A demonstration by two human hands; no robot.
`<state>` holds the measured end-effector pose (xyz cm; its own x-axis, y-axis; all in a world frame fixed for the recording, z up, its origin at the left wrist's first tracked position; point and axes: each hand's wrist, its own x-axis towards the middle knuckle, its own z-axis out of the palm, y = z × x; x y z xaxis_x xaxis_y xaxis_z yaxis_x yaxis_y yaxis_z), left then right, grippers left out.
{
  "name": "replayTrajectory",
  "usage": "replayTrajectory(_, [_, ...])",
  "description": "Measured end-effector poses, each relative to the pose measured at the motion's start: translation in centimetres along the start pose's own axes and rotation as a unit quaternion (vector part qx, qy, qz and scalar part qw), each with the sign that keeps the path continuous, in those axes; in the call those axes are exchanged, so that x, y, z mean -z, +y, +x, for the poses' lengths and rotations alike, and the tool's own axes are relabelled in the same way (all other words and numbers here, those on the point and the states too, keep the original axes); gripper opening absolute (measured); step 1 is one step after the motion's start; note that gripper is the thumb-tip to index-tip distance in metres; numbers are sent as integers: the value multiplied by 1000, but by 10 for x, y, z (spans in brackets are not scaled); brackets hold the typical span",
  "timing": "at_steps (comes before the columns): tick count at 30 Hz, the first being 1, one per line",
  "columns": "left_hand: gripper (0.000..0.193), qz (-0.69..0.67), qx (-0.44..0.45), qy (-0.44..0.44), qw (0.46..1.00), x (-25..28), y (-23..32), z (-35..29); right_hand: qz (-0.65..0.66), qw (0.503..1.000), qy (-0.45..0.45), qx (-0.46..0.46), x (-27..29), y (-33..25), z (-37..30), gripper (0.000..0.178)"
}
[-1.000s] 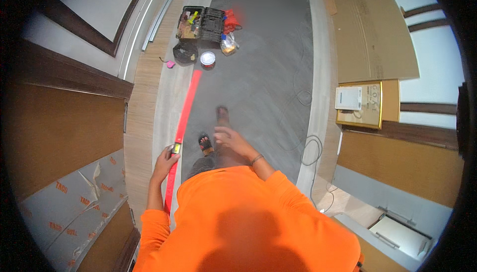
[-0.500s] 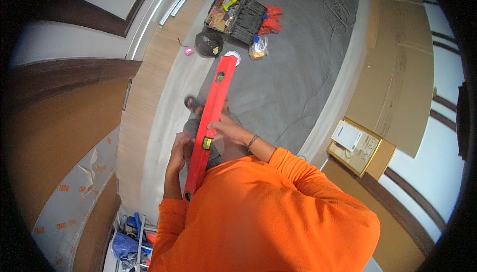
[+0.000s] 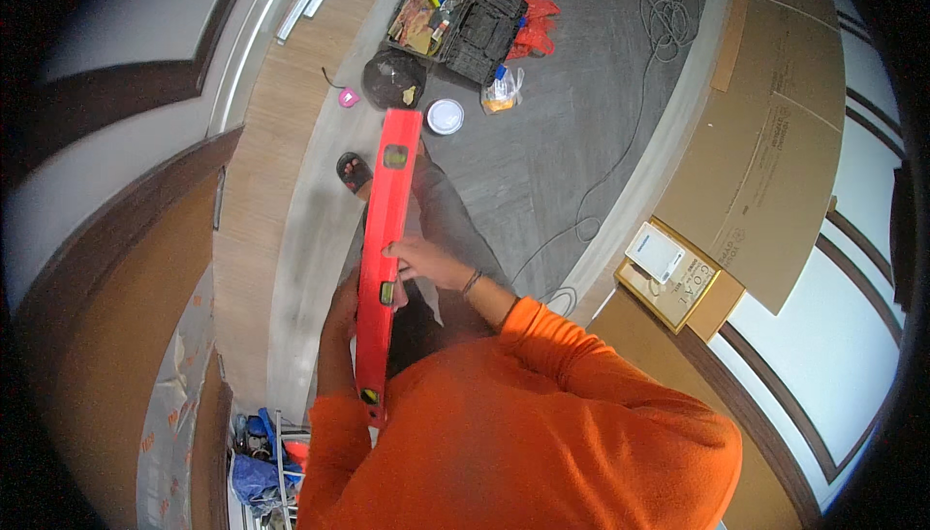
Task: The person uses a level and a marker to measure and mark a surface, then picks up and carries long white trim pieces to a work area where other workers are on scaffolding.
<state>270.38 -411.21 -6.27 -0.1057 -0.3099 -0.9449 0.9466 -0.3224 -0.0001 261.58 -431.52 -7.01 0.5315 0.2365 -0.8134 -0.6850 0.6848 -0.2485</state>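
My right hand (image 3: 431, 264) grips a long red spirit level (image 3: 392, 205) near its middle, with the fingers at its edge. The level stretches away from my body over my legs and has several small vial windows. My left hand (image 3: 345, 305) lies against the level's left side, partly behind it. Its fingers are mostly hidden, so I cannot see whether it holds the level. Beyond the level's far end stand a round white-lidded tub (image 3: 446, 117) and a black bucket (image 3: 394, 79).
An open black toolbox (image 3: 455, 18) lies ahead, beside a red plastic bag (image 3: 535, 26). A pink tape measure (image 3: 349, 97) rests near the bucket. Coiled cable (image 3: 665, 12) runs along the grey floor. Cardboard (image 3: 775, 133) and a gold-edged box (image 3: 668, 293) are at the right.
The level's far end has swung left, uncovering the white-lidded tub. My left hand is now more hidden behind the level. My right hand still grips it.
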Motion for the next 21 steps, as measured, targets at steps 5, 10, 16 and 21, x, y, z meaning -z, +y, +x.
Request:
replayTrajectory(5, [63,262,-157,178,936,-42,29,54,-21,999,18,-16,41,-33,50,44])
replayTrajectory(10, [62,269,-173,274,907,-77,58,113,-60,993,-90,36,112,-75,103,45])
replayTrajectory(16, [72,77,-37,183,979,-54,62,189,-89,994,30,63,261,-97,203,42])
replayTrajectory(21, [71,-95,108,73,987,-28,36,218,-420,841,337,53,390,-102,310,42])
